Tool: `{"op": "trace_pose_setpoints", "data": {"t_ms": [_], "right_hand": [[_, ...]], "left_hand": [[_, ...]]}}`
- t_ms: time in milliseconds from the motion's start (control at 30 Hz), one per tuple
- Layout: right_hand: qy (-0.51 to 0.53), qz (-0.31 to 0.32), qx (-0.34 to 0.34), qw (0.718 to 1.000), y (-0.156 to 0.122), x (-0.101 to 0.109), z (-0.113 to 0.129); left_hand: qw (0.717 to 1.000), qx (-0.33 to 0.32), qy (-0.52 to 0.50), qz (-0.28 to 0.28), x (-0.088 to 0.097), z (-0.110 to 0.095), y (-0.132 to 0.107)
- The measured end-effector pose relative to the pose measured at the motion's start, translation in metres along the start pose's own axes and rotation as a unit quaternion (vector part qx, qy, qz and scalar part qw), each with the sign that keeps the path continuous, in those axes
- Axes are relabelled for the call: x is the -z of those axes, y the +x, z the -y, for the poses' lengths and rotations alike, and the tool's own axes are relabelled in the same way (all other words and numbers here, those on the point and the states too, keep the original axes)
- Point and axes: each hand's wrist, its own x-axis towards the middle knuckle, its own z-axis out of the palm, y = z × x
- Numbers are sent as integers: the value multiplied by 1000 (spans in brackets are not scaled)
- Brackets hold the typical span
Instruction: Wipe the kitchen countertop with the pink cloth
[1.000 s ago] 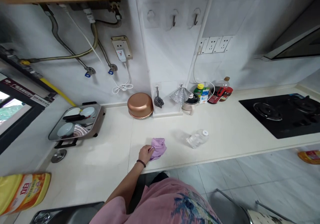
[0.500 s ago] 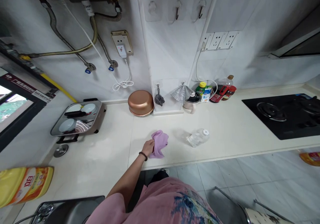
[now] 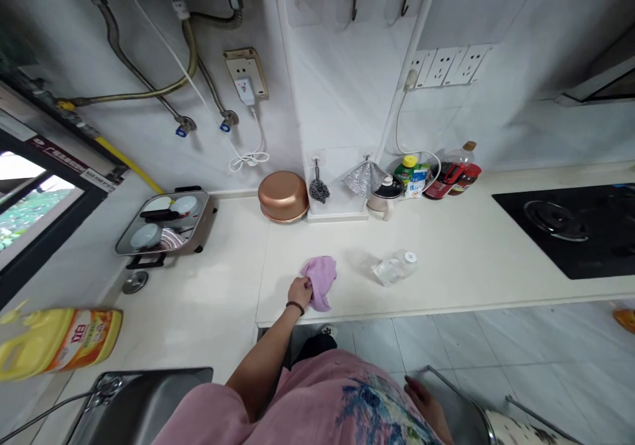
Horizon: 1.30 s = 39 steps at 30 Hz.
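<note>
My left hand (image 3: 300, 291) is closed on a purple cloth (image 3: 321, 280), which lies bunched on the white countertop near its front edge. To the right of the cloth, a clear plastic bottle (image 3: 394, 268) with a white cap rests on its side, touched by neither hand. My right hand (image 3: 425, 405) hangs low beside my body, below the counter edge. It holds nothing that I can see, and its fingers look loosely stretched; part of it is hidden by my shirt.
A copper-coloured pot (image 3: 283, 196) stands by the wall. At left are an electric pan (image 3: 206, 220) with bowls, a yellow detergent jug (image 3: 62, 342) and a sink (image 3: 143, 412). A small lidded pot (image 3: 385, 195), sauce bottles (image 3: 449, 179) and a black stove (image 3: 536, 233) are to the right.
The view has shifted a little. My right hand has come into sight at the lower right. My left hand still grips the cloth, whose lower part has folded differently.
</note>
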Motion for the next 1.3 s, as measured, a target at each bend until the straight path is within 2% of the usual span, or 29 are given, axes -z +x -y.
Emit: {"op": "trace_pose_setpoints", "data": {"t_ms": [67,167,300,400,467,567,733,800,867,967,1033,1133,1200,1300], "right_hand": [[73,42,41,996,15,-6,19],[151,92,84,981,32,-21,72],[250,133,100,954,39,-45,155],[321,158,69,931,41,-66,196],[355,186,23,916,44,-80,212],[393,219,-10,893,48,-95,228],[463,208,40,861,60,-91,256],[485,191,72,851,68,-86,263],[479,177,90,855,75,-84,262],[414,152,92,893,81,-89,244],[362,140,88,918,82,-94,227],[275,139,107,945,82,-99,208],[195,131,141,962,82,-100,203],[72,78,194,975,82,-102,204]], "left_hand": [[999,-34,-32,4,-2,-7,-2],[992,-90,-80,32,-1,-16,-10],[978,-154,-116,78,1,-28,-30],[964,-187,-150,115,-1,-34,-45],[957,-167,-208,118,-1,-36,-50],[950,-93,-288,76,6,-33,-46],[943,-37,-329,-20,43,-9,-19],[941,-20,-333,-59,56,6,-11],[942,-2,-324,-85,64,21,-9],[948,32,-294,-114,62,43,-15],[958,30,-252,-130,54,54,-22],[990,-56,-88,-98,41,60,-28],[992,-108,37,-50,33,59,-27],[988,-105,111,-23,25,53,-17]]}}
